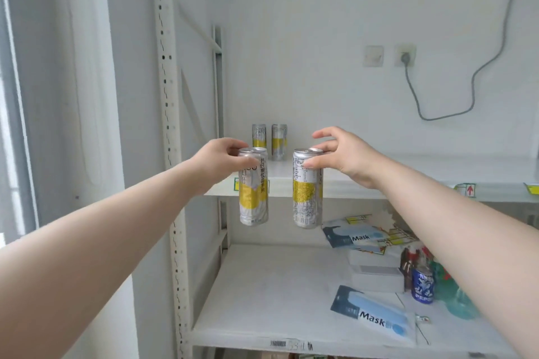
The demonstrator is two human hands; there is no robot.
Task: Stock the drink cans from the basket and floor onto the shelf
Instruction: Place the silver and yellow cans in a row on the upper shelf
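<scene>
My left hand [221, 159] grips the top of a tall silver and yellow drink can [253, 197], held upright in the air in front of the upper shelf [364, 183]. My right hand [341, 154] pinches the rim of a second, matching can [306, 198] beside it, index finger lifted. Both cans hang with their lower halves below the shelf's front edge. Two more of the same cans [259, 135] [279, 141] stand upright at the back left of that shelf, against the wall.
The lower shelf [262, 294] carries mask packets [373, 318], white boxes [376, 274], a blue Pepsi can [422, 285] and green bottles at the right. A white slotted upright [169, 125] stands left. A grey cable hangs from a wall socket [404, 55].
</scene>
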